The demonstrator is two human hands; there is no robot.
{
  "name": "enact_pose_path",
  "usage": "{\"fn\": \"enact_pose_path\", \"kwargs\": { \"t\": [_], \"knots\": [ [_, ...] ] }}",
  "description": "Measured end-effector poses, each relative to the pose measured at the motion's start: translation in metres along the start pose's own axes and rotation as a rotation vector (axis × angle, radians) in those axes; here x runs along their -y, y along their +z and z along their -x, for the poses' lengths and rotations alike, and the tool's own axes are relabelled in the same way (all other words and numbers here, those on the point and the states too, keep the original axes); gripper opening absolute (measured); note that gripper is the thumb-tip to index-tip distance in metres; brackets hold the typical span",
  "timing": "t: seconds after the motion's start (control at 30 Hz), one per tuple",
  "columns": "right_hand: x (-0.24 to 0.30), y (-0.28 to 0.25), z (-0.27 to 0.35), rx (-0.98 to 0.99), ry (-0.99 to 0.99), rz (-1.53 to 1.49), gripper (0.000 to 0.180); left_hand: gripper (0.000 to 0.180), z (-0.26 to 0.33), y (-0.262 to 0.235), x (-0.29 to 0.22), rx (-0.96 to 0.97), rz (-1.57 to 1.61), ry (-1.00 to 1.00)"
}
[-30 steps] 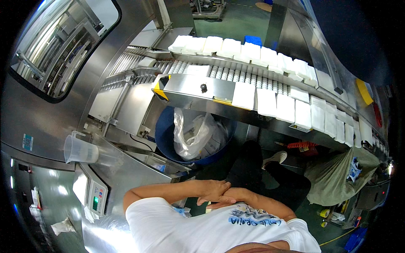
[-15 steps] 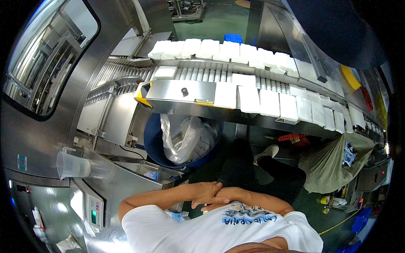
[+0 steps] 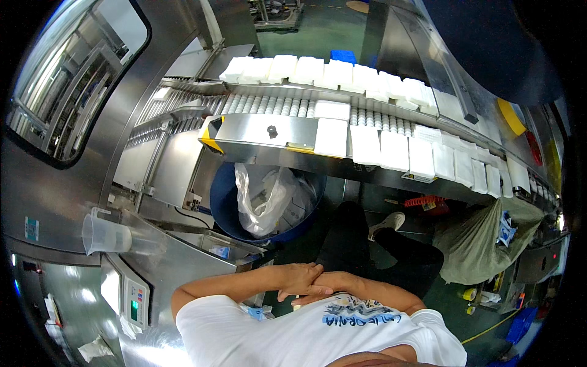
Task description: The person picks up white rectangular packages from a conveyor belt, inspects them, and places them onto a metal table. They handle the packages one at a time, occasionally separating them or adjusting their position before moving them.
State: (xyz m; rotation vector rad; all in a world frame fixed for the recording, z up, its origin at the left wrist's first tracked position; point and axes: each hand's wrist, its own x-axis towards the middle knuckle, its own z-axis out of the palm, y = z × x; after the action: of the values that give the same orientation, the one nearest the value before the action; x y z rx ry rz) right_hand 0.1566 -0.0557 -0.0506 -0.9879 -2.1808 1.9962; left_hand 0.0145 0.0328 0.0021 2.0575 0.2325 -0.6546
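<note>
My left hand (image 3: 298,278) lies across my right hand (image 3: 322,286) in front of my white shirt, above my lap. Both hands look at rest, with fingers stretched out and overlapping, and no object shows clearly in them. Part of the right hand's fingers is hidden under the left. Beyond them runs a roller conveyor (image 3: 275,106), out of the hands' reach at this moment. On its rollers rides a white flat folded stack (image 3: 332,110). A row of similar white stacks (image 3: 394,150) lies along the near metal ledge, and another row (image 3: 335,73) along the far ledge.
A blue bin (image 3: 221,211) with a clear plastic bag (image 3: 263,205) stands below the conveyor. To the left are a plastic measuring jug (image 3: 109,237) and a digital scale (image 3: 136,304). A greenish cloth sack (image 3: 471,244) hangs at right. A steel machine (image 3: 67,202) stands left.
On the rollers, white stacks have travelled rightward, and another one shows at the conveyor's left end. My hands have kept their place. The view has shifted slightly.
</note>
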Motion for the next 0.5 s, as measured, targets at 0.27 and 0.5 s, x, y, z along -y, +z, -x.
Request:
{"fn": "enact_pose_path", "kwargs": {
  "t": [0.27, 0.5],
  "knots": [
    [-0.0070, 0.0018, -0.0028, -0.008, -0.056, 0.000, 0.067, 0.109, -0.0009, 0.0010, 0.0015, -0.012, -0.001, 0.002],
    [-0.0054, 0.0018, -0.0049, 0.005, -0.080, -0.003, 0.065, 0.105, 0.0025, -0.0042, -0.0043, -0.010, 0.005, -0.008]
  ]
}}
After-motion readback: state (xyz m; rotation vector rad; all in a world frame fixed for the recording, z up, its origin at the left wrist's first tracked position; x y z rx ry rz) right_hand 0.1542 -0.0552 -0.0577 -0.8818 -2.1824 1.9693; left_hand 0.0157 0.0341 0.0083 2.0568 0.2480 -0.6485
